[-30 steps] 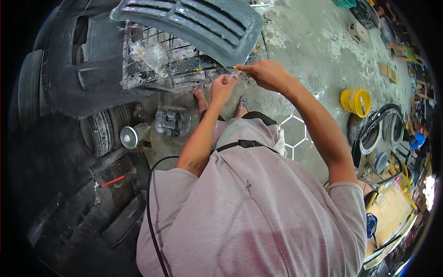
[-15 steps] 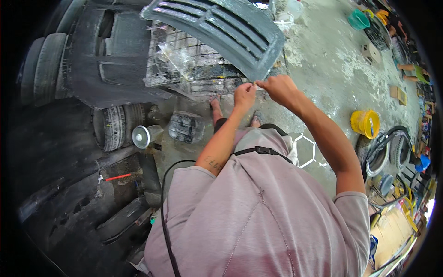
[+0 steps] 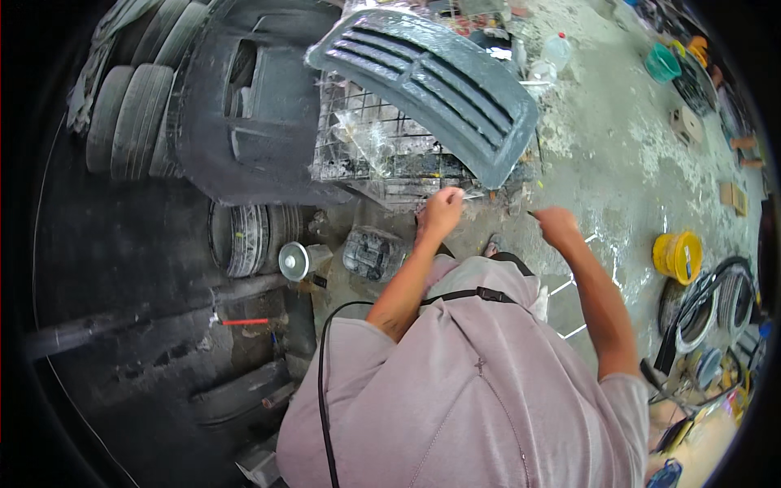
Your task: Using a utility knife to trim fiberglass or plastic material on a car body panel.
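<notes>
My left hand (image 3: 442, 215) is closed in a pinch just below the near corner of a grey slotted vent panel (image 3: 421, 77). A thin pale bit shows at its fingertips, too small to name. Apart from it, to the right, my right hand (image 3: 560, 228) is closed, with the tip of a small dark thing (image 3: 532, 214) poking out; its kind cannot be made out. The curved panel lies on a stained wire-grid stand (image 3: 382, 167), with crumpled clear plastic film (image 3: 362, 138) beside it.
A large black moulded panel (image 3: 281, 163) stands left of the grid, with tires (image 3: 142, 122) behind. A metal canister (image 3: 294, 261) and a dark block-shaped container (image 3: 370, 254) are on the floor by my left arm. At right are a yellow bucket (image 3: 677, 257) and a green basin (image 3: 662, 63).
My hands, together at the panel's corner before, are now apart. The right hand has pulled away to the right. The whole view has shifted, so the scene sits farther right and lower.
</notes>
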Action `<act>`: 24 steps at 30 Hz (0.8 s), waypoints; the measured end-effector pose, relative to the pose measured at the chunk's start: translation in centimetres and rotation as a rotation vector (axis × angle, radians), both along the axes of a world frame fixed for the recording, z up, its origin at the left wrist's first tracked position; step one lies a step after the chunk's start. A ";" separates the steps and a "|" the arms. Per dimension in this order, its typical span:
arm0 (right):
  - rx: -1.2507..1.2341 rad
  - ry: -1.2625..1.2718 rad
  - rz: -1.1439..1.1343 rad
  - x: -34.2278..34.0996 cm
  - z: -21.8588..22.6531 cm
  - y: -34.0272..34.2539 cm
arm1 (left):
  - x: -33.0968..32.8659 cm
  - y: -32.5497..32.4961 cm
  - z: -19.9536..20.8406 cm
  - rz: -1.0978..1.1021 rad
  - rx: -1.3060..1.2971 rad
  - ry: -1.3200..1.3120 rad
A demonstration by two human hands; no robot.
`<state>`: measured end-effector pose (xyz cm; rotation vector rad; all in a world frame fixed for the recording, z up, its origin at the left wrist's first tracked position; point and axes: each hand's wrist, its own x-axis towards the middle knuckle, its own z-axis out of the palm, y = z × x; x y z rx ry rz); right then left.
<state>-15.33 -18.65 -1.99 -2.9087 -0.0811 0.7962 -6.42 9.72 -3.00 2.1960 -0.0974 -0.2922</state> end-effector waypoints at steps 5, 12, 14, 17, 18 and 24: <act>0.422 -0.268 -0.889 -18.9 -11.7 -10.6 | 4.7 8.5 6.9 0.083 -0.239 -0.090; 0.264 0.647 -1.568 -48.6 -19.7 -3.0 | 15.2 17.3 7.2 0.025 0.442 -0.447; 0.540 0.491 -1.841 -46.3 -16.9 3.6 | 16.0 17.0 7.7 -0.012 0.589 -0.370; 0.738 0.198 -2.213 -44.9 -11.1 13.0 | 18.1 15.7 4.5 -0.137 0.705 -0.187; 0.752 0.131 -2.264 -44.1 -10.7 15.3 | 18.6 15.3 4.3 -0.177 0.739 -0.136; 0.693 0.069 -1.926 -29.9 -3.7 25.5 | 21.4 18.1 4.6 -0.300 0.568 -0.276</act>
